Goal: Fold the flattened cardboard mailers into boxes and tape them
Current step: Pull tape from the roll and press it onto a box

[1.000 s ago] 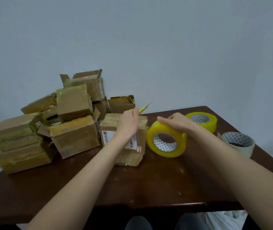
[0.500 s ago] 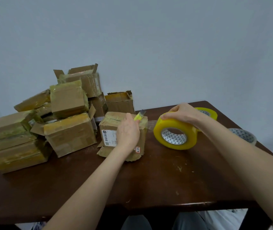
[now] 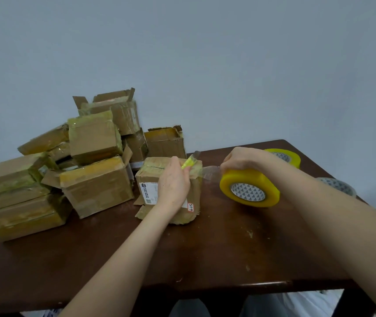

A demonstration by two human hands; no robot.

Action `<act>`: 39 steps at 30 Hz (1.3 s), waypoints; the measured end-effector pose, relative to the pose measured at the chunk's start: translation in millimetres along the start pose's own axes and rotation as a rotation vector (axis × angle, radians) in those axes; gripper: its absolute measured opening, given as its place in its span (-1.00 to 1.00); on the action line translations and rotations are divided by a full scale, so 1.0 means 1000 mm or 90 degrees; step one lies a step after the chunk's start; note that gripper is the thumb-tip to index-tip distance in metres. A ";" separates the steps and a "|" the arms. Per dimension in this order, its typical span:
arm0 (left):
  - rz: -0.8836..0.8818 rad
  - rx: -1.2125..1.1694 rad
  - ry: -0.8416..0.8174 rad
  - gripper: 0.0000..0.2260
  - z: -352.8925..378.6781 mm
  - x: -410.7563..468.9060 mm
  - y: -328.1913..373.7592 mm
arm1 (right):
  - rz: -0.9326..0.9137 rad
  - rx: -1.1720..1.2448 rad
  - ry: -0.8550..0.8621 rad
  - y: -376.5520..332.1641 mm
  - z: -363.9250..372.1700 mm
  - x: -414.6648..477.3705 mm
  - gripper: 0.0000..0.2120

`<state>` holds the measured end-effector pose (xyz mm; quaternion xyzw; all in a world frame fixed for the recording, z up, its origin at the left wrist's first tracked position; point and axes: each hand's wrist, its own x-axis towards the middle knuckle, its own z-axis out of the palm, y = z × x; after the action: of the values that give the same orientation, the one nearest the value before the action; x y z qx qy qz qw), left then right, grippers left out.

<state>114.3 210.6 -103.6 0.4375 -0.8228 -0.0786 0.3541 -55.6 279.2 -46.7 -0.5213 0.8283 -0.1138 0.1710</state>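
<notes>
Taped boxes are piled at far left. The box in work stands on the table. Its printed label is too small to read; I read the tag as "5-4". The left hand rests on it, fingers curled round a yellow cutter (raised a second ago, now low at the top edge). Clear tape spans to the yellow roll, gripped from above by the right hand. A white roll is half hidden behind that forearm.
</notes>
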 end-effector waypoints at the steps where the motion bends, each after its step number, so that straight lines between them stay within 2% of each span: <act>1: 0.015 -0.029 -0.006 -0.89 -0.002 0.000 0.000 | 0.005 -0.003 0.007 -0.001 0.003 0.003 -0.62; 5: 0.056 -0.058 -0.028 -0.89 -0.011 0.004 0.010 | 0.039 -0.012 0.058 -0.003 0.009 0.007 -0.66; 10: 0.220 0.070 0.089 -0.82 -0.016 -0.012 0.018 | 0.060 0.010 0.071 -0.003 0.010 0.008 -0.63; 12: 0.244 0.107 0.091 -0.82 -0.014 -0.018 0.022 | 0.074 0.010 0.089 -0.003 0.011 0.006 -0.61; 22: 0.166 0.173 0.022 -0.80 0.002 -0.021 0.027 | 0.104 0.008 0.160 -0.003 0.018 0.005 -0.70; 39: 0.163 0.169 -0.089 -0.86 0.022 -0.006 0.035 | 0.078 -0.028 0.181 -0.001 0.022 0.011 -0.64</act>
<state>79.1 232.5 -107.5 0.3657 -0.8974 0.0463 0.2423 -50.2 268.7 -67.7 -0.4524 0.8765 -0.1575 0.0471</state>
